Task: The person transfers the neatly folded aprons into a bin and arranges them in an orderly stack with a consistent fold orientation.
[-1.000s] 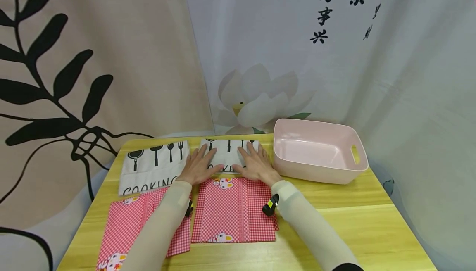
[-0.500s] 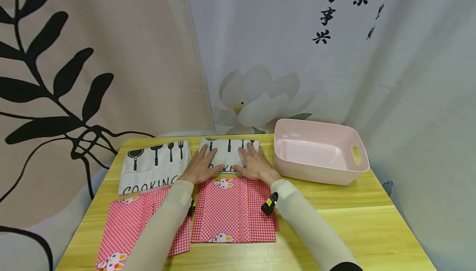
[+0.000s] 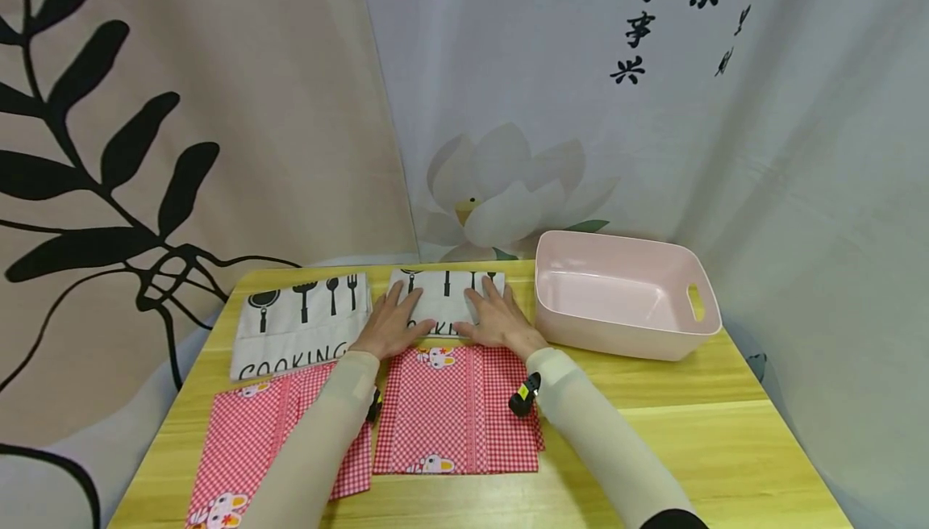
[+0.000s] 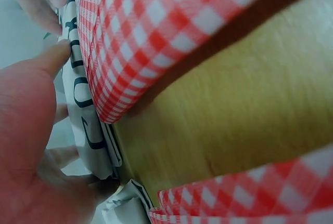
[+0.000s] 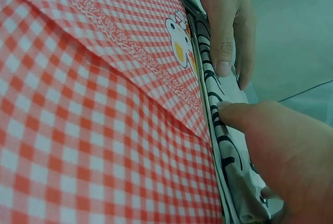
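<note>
A folded white cloth (image 3: 447,301) with black kitchen utensils and lettering printed on it lies at the table's back edge, in the middle. My left hand (image 3: 387,327) rests on its left side with fingers spread. On its right side rests my right hand (image 3: 501,323), fingers likewise spread and the thumb pointing toward the left one. Both thumbs touch the cloth near its front edge, as the right wrist view shows at the printed cloth's fold (image 5: 229,146). Just in front lies a folded red-and-white checked cloth (image 3: 435,408) with bird-like prints.
Another white cloth (image 3: 290,335) marked COOKING lies left of the hands. A second checked cloth (image 3: 239,440) sits in front of it, partly under the left forearm. A pink plastic basket (image 3: 617,335) stands at the back right of the wooden table (image 3: 697,432), before hanging curtains (image 3: 508,69).
</note>
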The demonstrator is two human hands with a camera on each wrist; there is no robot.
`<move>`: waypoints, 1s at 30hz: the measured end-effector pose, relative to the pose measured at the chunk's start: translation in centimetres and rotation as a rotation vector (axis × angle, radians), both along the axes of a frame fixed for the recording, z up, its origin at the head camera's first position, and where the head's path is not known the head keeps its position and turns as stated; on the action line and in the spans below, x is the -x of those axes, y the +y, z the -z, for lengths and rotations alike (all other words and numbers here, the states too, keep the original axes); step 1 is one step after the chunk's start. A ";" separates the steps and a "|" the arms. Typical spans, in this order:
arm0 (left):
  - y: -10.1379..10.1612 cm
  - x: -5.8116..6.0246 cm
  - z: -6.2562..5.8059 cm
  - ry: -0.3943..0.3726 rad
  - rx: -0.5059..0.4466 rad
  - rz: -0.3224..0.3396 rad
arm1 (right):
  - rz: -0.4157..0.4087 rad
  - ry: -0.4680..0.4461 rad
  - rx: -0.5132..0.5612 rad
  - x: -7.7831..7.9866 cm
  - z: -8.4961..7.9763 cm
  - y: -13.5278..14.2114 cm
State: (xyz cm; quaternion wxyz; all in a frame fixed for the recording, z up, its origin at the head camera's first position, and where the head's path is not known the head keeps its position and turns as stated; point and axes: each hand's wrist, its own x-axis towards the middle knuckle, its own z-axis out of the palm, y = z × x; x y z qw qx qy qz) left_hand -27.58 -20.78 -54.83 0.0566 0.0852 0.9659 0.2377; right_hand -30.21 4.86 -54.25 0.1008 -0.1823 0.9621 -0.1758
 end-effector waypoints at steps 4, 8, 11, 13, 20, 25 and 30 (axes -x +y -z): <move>-0.2 0.5 0.5 0.023 -0.023 0.001 | -0.001 0.008 0.008 0.2 -0.2 -0.1; -0.4 1.0 0.8 0.044 -0.046 -0.003 | 0.000 0.023 0.043 0.3 -0.4 -0.2; -0.2 1.1 0.6 0.052 -0.058 -0.017 | 0.010 0.032 0.075 0.4 -0.5 -0.3; -0.1 1.2 0.7 0.065 -0.072 -0.031 | 0.019 0.039 0.091 0.5 -0.5 -0.3; 0.3 1.0 0.3 0.081 -0.131 -0.108 | 0.035 0.085 0.101 0.6 -0.4 -0.6; 0.6 0.8 -0.1 0.045 -0.187 -0.194 | 0.034 0.089 0.130 0.6 -0.4 -0.7; 0.6 0.6 -0.4 -0.023 -0.258 -0.298 | 0.035 0.090 0.180 0.9 -0.2 -0.7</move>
